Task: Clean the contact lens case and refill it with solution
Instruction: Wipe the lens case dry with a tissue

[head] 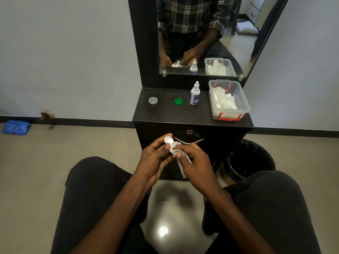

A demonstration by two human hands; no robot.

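Out in front of the knees, over bare floor, the left hand (156, 158) has its fingers curled round the white contact lens case (169, 141), one well showing up top, while the right hand (195, 160) pinches a tissue (180, 166) and works it into the other well, the loose tail hanging below. Here's the worry: the case is small and held only at its edge, so a hard twist of the tissue could flick it out and down to the floor, and then it needs cleaning over again. The tissue looks thin too; press too hard and it may shed lint into the well. Up on the counter (165, 114), the clear cap (153, 100) and the green cap (178, 101) lie apart, open sides up, gathering whatever settles. The solution bottle (194, 94) stands upright just beside the plastic box (229, 99) of tissues, cap on; a careless reach could tip it. The black bin (251, 160) sits to the right, near enough that a dropped case might land in it.
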